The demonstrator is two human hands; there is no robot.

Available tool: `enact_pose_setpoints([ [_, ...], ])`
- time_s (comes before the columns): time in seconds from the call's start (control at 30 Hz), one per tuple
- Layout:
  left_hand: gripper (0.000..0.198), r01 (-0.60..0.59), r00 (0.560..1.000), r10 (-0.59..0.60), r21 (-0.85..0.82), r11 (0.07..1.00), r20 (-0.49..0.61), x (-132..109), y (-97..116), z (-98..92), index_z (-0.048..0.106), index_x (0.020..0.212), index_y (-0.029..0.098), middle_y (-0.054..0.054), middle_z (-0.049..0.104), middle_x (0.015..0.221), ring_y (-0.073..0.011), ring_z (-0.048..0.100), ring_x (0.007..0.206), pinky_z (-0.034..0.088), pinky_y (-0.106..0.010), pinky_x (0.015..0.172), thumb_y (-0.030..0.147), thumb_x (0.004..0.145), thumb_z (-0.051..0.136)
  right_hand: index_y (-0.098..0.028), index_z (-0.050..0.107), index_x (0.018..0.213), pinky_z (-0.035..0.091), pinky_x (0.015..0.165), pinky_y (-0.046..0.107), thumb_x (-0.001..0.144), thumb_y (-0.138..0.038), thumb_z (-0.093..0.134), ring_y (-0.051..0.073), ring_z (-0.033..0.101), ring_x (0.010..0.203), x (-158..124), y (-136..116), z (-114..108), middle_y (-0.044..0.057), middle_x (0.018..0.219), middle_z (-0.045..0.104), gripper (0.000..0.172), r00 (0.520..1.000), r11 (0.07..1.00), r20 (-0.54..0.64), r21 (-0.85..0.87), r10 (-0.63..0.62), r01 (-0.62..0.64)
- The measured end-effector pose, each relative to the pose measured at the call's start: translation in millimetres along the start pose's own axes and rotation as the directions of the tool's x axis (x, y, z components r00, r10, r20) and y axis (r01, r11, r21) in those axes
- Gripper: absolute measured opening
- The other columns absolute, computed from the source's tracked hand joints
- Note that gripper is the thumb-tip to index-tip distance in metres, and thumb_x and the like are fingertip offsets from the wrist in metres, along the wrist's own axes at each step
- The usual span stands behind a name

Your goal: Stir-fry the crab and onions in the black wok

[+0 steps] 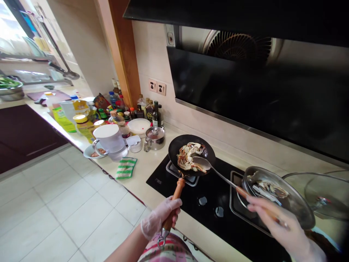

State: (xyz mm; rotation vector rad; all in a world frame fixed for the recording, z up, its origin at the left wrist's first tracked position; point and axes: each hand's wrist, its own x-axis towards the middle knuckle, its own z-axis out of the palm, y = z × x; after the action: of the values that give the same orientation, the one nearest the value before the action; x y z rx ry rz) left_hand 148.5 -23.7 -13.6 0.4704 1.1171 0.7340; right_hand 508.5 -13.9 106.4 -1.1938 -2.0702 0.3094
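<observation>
My left hand (163,215), in a thin clear glove, is closed round the wooden handle of a black wok (174,151) over the left burner. Pieces of cut crab (188,153) lie in the wok. My right hand (278,218), slightly blurred, grips the wooden handle of a metal spatula (202,162). The spatula's blade rests among the crab pieces at the wok's right side. Just beyond my right hand, a metal pan (297,203) on the right burner holds more crab pieces (269,191) and what looks like metal tongs.
A glass lid (327,194) lies right of the pan. On the counter to the left are a green-striped cloth (126,168), a water pitcher (110,142), a small steel pot (155,138) and several bottles (156,114). A black range hood (245,98) overhangs the cooktop (207,214).
</observation>
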Motion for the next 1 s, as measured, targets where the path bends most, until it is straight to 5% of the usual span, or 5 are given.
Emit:
enact_pose_setpoints([
  [0.07,0.039,0.002,1.0,-0.002,-0.004,1.0,-0.002,-1,0,0.2,0.04,0.08,0.024,0.009,0.051,0.056,-0.0046,0.041,0.037,0.033,-0.018,0.034,0.045,0.068,0.07,-0.033,0.068,0.12,0.06,0.085,0.029,0.084,-0.021,0.066,0.022,0.074,0.092,-10,-15,-2,0.002,0.11,0.075,0.038,0.975,0.971,0.106,-0.12,-0.196,0.208],
  [0.13,0.04,0.002,1.0,-0.002,-0.006,1.0,0.001,0,0,-0.2,0.04,0.08,0.024,0.009,0.051,0.056,-0.0045,0.041,0.036,0.032,-0.018,0.035,0.046,0.068,0.071,-0.033,0.065,0.125,0.06,0.088,0.029,0.083,-0.019,0.065,0.022,0.073,0.096,-16,-22,-2,0.003,0.114,0.073,0.044,0.958,0.946,0.122,-0.164,-0.26,0.278],
  [0.3,0.048,-0.014,1.0,0.014,0.006,1.0,0.012,3,-2,-2.1,0.04,0.08,0.025,0.01,0.05,0.056,-0.0046,0.042,0.035,0.031,-0.018,0.034,0.054,0.064,0.075,-0.031,0.063,0.124,0.061,0.085,0.027,0.086,-0.015,0.062,0.019,0.075,0.086,-15,-21,2,0.001,0.107,0.075,0.041,0.977,0.971,0.048,-0.111,-0.207,0.211],
  [0.57,0.045,0.01,1.0,-0.01,0.009,1.0,-0.003,1,1,0.7,0.039,0.078,0.025,0.01,0.051,0.055,-0.004,0.041,0.034,0.031,-0.017,0.033,0.05,0.065,0.073,-0.033,0.061,0.127,0.061,0.077,0.025,0.087,-0.017,0.059,0.019,0.074,0.086,11,-35,9,0.002,0.103,0.076,0.043,0.942,0.921,0.125,-0.206,-0.311,0.331],
  [1.0,0.044,0.007,1.0,-0.007,-0.008,1.0,-0.011,0,0,0.0,0.039,0.079,0.024,0.01,0.052,0.055,-0.0041,0.042,0.034,0.032,-0.017,0.032,0.049,0.067,0.074,-0.031,0.068,0.12,0.061,0.082,0.029,0.091,-0.022,0.056,0.019,0.074,0.089,34,-7,41,0.002,0.101,0.076,0.032,0.962,0.941,0.103,-0.206,-0.254,0.27],
])
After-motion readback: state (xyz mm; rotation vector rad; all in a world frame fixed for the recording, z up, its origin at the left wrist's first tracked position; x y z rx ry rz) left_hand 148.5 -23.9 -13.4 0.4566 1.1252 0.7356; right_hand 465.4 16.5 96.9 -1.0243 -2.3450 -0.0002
